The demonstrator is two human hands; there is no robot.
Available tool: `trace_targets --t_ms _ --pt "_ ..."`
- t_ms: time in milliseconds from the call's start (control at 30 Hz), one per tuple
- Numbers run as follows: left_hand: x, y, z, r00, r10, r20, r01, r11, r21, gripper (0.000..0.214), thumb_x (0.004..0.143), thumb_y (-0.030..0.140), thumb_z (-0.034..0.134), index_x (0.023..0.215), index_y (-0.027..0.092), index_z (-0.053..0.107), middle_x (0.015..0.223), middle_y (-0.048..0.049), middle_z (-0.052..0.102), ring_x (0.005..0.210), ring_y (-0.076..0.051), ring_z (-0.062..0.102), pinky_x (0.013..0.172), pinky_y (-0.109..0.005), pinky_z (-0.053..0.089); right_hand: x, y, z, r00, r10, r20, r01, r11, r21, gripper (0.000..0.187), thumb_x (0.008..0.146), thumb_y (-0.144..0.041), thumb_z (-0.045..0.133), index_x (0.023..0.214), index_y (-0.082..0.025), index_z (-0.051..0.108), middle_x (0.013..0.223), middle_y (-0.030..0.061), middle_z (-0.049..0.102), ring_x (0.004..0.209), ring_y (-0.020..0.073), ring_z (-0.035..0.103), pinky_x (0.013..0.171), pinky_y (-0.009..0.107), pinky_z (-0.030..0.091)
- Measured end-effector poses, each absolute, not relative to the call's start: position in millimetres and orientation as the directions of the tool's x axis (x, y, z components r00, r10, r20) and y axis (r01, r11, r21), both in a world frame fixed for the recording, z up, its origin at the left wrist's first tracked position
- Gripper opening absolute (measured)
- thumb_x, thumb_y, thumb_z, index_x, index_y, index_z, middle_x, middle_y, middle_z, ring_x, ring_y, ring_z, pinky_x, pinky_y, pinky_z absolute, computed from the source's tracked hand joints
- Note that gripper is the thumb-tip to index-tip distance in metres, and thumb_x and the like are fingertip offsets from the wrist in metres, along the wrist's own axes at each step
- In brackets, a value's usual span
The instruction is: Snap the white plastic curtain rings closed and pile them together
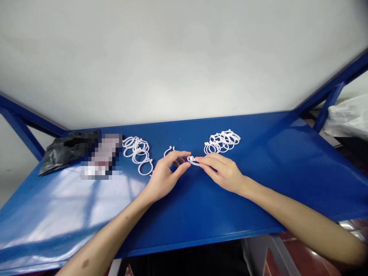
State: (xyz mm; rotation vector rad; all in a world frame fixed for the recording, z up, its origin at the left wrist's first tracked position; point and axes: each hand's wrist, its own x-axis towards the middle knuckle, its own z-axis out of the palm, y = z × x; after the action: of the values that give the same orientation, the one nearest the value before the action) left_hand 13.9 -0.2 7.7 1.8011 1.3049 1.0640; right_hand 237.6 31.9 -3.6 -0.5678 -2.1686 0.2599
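Head view, ring in grip: a slim white ring [196,163], smooth and plastic-looking, sits between my hands, just above the table.
Right hand [222,170]: my thumb and fingertips pinch that ring at its near side.
Left hand [168,172]: thumb and forefinger curve around its knobbed end; I cannot tell whether they press it.
Left rings [137,148]: round white hoops with small knobs, overlapping in a loose chain.
Right rings [221,143]: similar hoops, fanned over one another beyond my right hand.
Table [207,209]: glossy blue, streaked with reflections at left.
Black bag [57,156]: thin, crumpled, shiny plastic.
Wall [184,69]: matte, pale grey.
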Motion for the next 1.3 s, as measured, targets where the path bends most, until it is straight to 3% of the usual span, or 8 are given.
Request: trace_targets --t_ms 533,900,1067,1200,1300 --pt "22.8 -9.3 0.3 0.150 0.886 0.438 0.492 -0.452 0.745 0.012 0.095 0.021 0.064 0.090 0.023 0.074 0.086 -0.0016 0.078 0.075 -0.015 0.068 0.074 -0.030 0.056 233.3 21.4 -6.5 -0.560 0.482 0.674 0.168 0.863 -0.477 0.034 0.100 -0.011 0.053 0.130 -0.022 0.062 0.098 0.0062 0.073 0.086 0.0151 0.071 0.074 0.028 0.063" --pt "28.4 -14.6 4.0 0.206 0.765 0.610 0.549 -0.606 0.575 0.018 0.097 0.014 0.059 0.098 0.023 0.074 0.092 -0.0027 0.078 0.079 -0.015 0.068 0.071 -0.030 0.057 238.0 19.5 -6.5 -0.609 0.410 0.679 0.170 0.904 -0.393 0.036 0.099 -0.007 0.052 0.131 -0.020 0.061 0.101 0.0076 0.074 0.087 0.0161 0.070 0.074 0.030 0.062" --pt "17.2 -1.4 5.2 0.307 0.765 0.566 0.685 -0.591 0.427 0.018 0.097 0.030 0.061 0.110 0.023 0.072 0.101 -0.0060 0.077 0.090 -0.020 0.067 0.083 -0.038 0.056 240.4 37.8 -6.0 -0.597 0.462 0.656 0.363 0.885 -0.294 0.025 0.100 -0.016 0.054 0.117 -0.024 0.070 0.100 0.0059 0.074 0.088 0.0181 0.069 0.076 0.033 0.060" --pt "-1.6 13.6 -2.9 0.199 0.833 0.517 0.893 -0.372 0.255 0.027 0.098 0.030 0.056 0.118 0.018 0.069 0.109 -0.0112 0.074 0.099 -0.029 0.062 0.088 -0.047 0.051 252.6 60.5 -4.7 -0.459 0.585 0.669 0.599 0.759 -0.254 0.018 0.101 -0.022 0.055 0.105 -0.023 0.073 0.098 0.0075 0.071 0.091 0.0211 0.066 0.076 0.036 0.057" --pt "-14.4 21.8 -10.5 0.144 0.875 0.463 0.965 -0.227 0.131 0.029 0.095 0.033 0.057 0.116 0.017 0.069 0.108 -0.0140 0.071 0.101 -0.033 0.059 0.087 -0.049 0.047 266.1 77.6 -5.3 -0.398 0.629 0.668 0.719 0.666 -0.198 0.019 0.101 -0.024 0.056 0.107 -0.022 0.073 0.096 0.0089 0.068 0.087 0.0236 0.059 0.074 0.040 0.054"
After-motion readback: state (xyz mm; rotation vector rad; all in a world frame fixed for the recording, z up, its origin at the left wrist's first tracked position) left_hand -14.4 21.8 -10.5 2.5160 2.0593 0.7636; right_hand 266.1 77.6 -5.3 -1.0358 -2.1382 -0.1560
